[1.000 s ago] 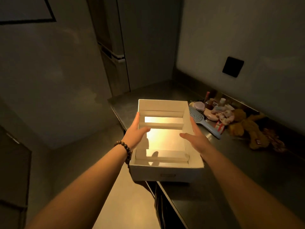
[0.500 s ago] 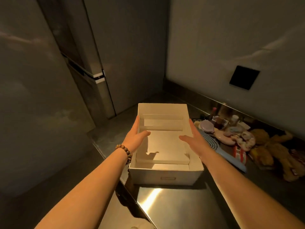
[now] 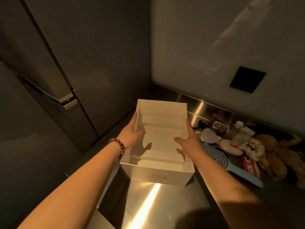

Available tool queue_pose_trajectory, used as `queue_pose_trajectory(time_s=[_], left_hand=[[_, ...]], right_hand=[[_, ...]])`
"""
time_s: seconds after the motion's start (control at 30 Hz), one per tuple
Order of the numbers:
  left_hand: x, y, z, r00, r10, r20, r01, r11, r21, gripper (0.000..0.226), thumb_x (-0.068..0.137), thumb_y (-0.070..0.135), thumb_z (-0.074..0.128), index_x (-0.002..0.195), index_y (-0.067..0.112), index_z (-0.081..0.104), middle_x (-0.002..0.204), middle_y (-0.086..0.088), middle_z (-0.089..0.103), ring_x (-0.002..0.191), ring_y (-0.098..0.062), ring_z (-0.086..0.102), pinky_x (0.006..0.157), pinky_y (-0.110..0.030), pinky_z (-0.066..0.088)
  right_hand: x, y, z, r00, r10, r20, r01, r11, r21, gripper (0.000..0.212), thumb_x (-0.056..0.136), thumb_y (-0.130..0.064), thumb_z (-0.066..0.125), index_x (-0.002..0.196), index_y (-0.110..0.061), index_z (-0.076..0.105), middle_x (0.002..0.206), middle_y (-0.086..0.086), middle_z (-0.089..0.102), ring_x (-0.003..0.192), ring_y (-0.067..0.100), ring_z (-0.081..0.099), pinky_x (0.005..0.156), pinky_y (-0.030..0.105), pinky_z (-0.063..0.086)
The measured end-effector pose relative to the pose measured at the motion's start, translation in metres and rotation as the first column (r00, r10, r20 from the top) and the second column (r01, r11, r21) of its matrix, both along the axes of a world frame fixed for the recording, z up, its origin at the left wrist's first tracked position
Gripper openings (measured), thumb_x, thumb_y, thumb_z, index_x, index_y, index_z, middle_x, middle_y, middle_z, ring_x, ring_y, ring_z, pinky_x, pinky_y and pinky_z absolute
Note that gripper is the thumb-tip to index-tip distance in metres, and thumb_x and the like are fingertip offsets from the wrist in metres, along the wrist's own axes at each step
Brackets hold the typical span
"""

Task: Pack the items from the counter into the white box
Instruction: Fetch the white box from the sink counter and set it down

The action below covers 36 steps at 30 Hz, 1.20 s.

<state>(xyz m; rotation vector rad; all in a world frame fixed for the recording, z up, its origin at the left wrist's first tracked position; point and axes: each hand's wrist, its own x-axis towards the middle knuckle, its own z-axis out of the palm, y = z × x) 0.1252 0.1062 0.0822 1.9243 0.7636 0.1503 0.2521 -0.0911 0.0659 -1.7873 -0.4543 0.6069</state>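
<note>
I saw the white box [image 3: 158,171] resting on the steel worktop [image 3: 148,204], held between my left hand [image 3: 132,133] and right hand [image 3: 188,139], each grip closed on a side wall, thumbs inside. The blue hairbrush [image 3: 219,156], plush toy [image 3: 277,154] and small toiletries lay just right of it.

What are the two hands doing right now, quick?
Left hand: holding the left wall of the white cardboard box, thumb inside.
Right hand: holding the box's right wall, thumb inside.
</note>
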Motion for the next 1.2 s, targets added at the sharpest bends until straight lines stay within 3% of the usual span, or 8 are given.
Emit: queue_pose_trajectory(time_s=[0.27, 0.43, 0.53, 0.63, 0.77, 0.9, 1.03, 1.2], left_hand=[[-0.012, -0.003, 0.013, 0.998, 0.048, -0.029, -0.048, 0.999, -0.004, 0.078, 0.089, 0.041, 0.055, 0.147, 0.038, 0.002, 0.153, 0.0, 0.025, 0.135, -0.026, 0.032, 0.108, -0.05, 0.025], [-0.047, -0.023, 0.009, 0.985, 0.163, 0.057, -0.168, 0.98, 0.105, 0.073, 0.088, 0.045, 0.054, 0.148, 0.028, 0.016, 0.153, 0.0, 0.026, 0.135, -0.019, 0.032, 0.105, -0.034, 0.027], [-0.059, -0.051, -0.004, 0.943, 0.295, 0.155, -0.322, 0.926, 0.196, 0.065, 0.088, 0.039, 0.056, 0.145, 0.026, 0.028, 0.145, 0.002, 0.039, 0.115, -0.004, 0.041, 0.088, -0.015, 0.033], [-0.061, -0.068, -0.014, 0.881, 0.426, 0.206, -0.467, 0.85, 0.243, 0.056, 0.086, 0.035, 0.057, 0.139, 0.032, 0.039, 0.132, 0.004, 0.054, 0.095, 0.003, 0.047, 0.075, -0.011, 0.036], [-0.058, -0.075, -0.018, 0.849, 0.512, 0.133, -0.525, 0.789, 0.32, 0.051, 0.088, 0.038, 0.051, 0.137, 0.043, 0.037, 0.105, 0.006, 0.066, 0.052, -0.001, 0.055, 0.04, -0.006, 0.032], [-0.054, -0.073, -0.02, 0.816, 0.56, 0.143, -0.575, 0.761, 0.302, 0.047, 0.088, 0.044, 0.052, 0.134, 0.043, 0.042, 0.098, 0.006, 0.068, 0.047, -0.002, 0.053, 0.036, -0.006, 0.031], [-0.053, -0.069, -0.021, 0.82, 0.55, 0.161, -0.57, 0.758, 0.316, 0.045, 0.087, 0.048, 0.052, 0.132, 0.045, 0.043, 0.079, 0.013, 0.065, 0.043, 0.0, 0.052, 0.036, -0.008, 0.031], [-0.062, -0.053, -0.018, 0.85, 0.505, 0.151, -0.523, 0.773, 0.359, 0.04, 0.088, 0.048, 0.05, 0.128, 0.043, 0.048, 0.066, 0.011, 0.064, 0.037, -0.002, 0.046, 0.038, -0.015, 0.036]], right_hand=[[0.005, -0.003, 0.002, 0.998, 0.018, -0.067, -0.014, 0.998, 0.059, 0.081, 0.087, -0.006, 0.062, 0.145, -0.045, 0.021, 0.128, -0.005, 0.054, 0.119, 0.018, 0.05, 0.1, 0.042, 0.044], [0.02, -0.011, 0.01, 0.994, 0.05, -0.097, -0.047, 0.998, 0.031, 0.077, 0.087, -0.021, 0.065, 0.144, -0.049, 0.022, 0.135, -0.002, 0.051, 0.122, 0.025, 0.049, 0.099, 0.052, 0.044], [0.042, -0.006, 0.019, 0.998, 0.036, -0.054, -0.037, 0.999, -0.005, 0.08, 0.088, -0.024, 0.065, 0.147, -0.044, 0.015, 0.146, 0.003, 0.041, 0.13, 0.029, 0.043, 0.101, 0.052, 0.039], [0.066, 0.008, 0.028, 0.999, 0.052, 0.004, -0.052, 0.999, -0.008, 0.078, 0.091, -0.019, 0.061, 0.149, -0.038, 0.014, 0.149, 0.007, 0.037, 0.132, 0.029, 0.041, 0.102, 0.048, 0.04], [0.091, 0.034, 0.032, 0.968, 0.16, 0.193, -0.129, 0.979, -0.159, 0.074, 0.093, -0.019, 0.058, 0.152, -0.028, 0.013, 0.156, 0.005, 0.026, 0.138, 0.029, 0.033, 0.108, 0.046, 0.036], [0.106, 0.053, 0.021, 0.886, 0.281, 0.37, -0.159, 0.931, -0.328, 0.07, 0.094, -0.019, 0.057, 0.152, -0.013, 0.016, 0.16, 0.003, 0.008, 0.144, 0.027, 0.021, 0.112, 0.036, 0.026], [0.11, 0.056, 0.011, 0.861, 0.263, 0.436, -0.118, 0.936, -0.332, 0.066, 0.093, -0.015, 0.057, 0.15, -0.013, 0.023, 0.153, 0.01, 0.02, 0.134, 0.031, 0.035, 0.105, 0.037, 0.036], [0.093, 0.042, 0.008, 0.862, 0.207, 0.462, -0.043, 0.939, -0.341, 0.065, 0.091, -0.016, 0.058, 0.147, -0.012, 0.026, 0.152, 0.011, 0.021, 0.133, 0.034, 0.033, 0.105, 0.043, 0.037]])
